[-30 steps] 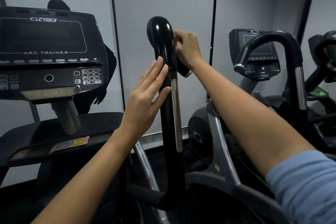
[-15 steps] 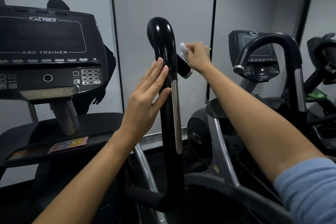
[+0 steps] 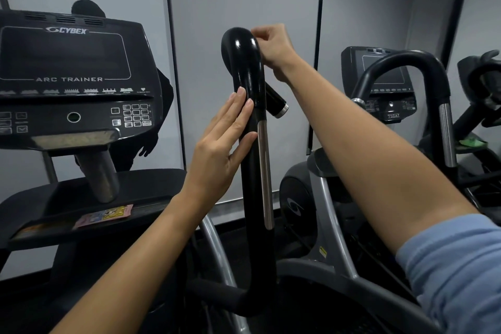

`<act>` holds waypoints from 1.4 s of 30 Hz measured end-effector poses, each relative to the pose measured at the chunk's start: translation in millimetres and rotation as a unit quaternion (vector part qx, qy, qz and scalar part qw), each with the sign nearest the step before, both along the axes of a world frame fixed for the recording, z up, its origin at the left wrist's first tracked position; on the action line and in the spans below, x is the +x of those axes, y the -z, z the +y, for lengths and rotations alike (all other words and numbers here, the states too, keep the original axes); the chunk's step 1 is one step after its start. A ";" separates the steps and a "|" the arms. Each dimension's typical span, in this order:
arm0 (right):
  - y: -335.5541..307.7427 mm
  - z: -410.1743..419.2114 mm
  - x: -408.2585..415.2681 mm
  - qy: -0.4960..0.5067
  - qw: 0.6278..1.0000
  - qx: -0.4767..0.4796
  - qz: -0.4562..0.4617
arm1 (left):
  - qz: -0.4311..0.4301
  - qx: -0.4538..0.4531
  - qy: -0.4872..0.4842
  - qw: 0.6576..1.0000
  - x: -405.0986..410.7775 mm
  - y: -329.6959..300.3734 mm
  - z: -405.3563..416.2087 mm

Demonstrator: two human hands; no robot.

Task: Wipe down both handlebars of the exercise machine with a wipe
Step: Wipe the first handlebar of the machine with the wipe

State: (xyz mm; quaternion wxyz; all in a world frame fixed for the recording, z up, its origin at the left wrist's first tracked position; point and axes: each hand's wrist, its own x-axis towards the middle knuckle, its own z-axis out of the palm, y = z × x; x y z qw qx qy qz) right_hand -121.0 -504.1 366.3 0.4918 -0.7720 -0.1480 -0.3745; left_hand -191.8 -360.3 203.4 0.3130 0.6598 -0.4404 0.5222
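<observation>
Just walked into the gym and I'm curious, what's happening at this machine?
A person is working on the black handlebar of a Cybex Arc Trainer. The left hand rests flat against the bar's side with straight fingers, steadying it. The right hand, fingers curled, is up behind the curved top of the bar; no wipe shows in it from this angle. The console sits to the left.

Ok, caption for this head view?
Left hand flat against the black Arc Trainer handlebar; right hand curled behind its top bend.

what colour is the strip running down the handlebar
Silver metal strip on a glossy black handlebar, seen in the head view.
</observation>
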 end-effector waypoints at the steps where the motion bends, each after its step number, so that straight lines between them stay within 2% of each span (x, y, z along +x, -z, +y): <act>1: -2.5 0.4 -2.7 -0.012 1.000 0.009 -0.013 | 0.000 0.000 0.000 1.000 0.0 0.2 -0.2; 8: -2.0 -9.1 -37.9 -0.009 0.992 -0.091 -0.090 | -0.009 0.003 -0.007 1.000 -1.5 -0.3 -0.5; 12: -8.4 -20.1 -63.9 -0.024 0.985 -0.149 -0.082 | -0.008 0.008 -0.009 1.000 -3.5 -1.4 -0.3; 15: -25.9 -15.3 -55.8 0.072 0.981 -0.154 -0.098 | -0.005 0.008 -0.008 1.000 -4.6 -2.4 -0.3; 17: -36.2 -6.8 -43.3 0.124 0.973 -0.184 -0.067 | -0.005 0.011 -0.007 1.000 -4.7 -2.0 -0.1; 21: -50.4 11.2 -36.7 0.064 0.962 -0.257 0.066 | -0.003 0.013 -0.004 1.000 -3.4 -2.3 0.7; 24: -56.2 21.3 -50.4 0.053 0.948 -0.305 0.072 | 0.005 0.007 -0.005 1.000 -3.4 -2.2 1.0; 30: -41.1 32.2 -89.0 0.051 0.917 -0.395 -0.038 | 0.017 0.006 0.001 1.000 -3.4 -1.4 0.8; 34: -3.0 36.7 -100.5 0.151 0.869 -0.447 -0.147 | 0.033 0.010 -0.018 0.999 -6.3 -2.2 2.3; 36: 16.9 33.3 -105.0 0.167 0.855 -0.457 -0.176 | 0.050 0.017 -0.027 0.998 -10.4 -4.8 4.1; 39: 30.7 29.3 -121.7 0.114 0.880 -0.424 -0.180 | 0.072 0.045 -0.055 0.995 -17.2 -6.4 8.2; 42: 14.3 28.8 -133.9 0.103 0.926 -0.311 -0.187 | 0.074 0.069 -0.076 0.992 -25.6 4.2 10.6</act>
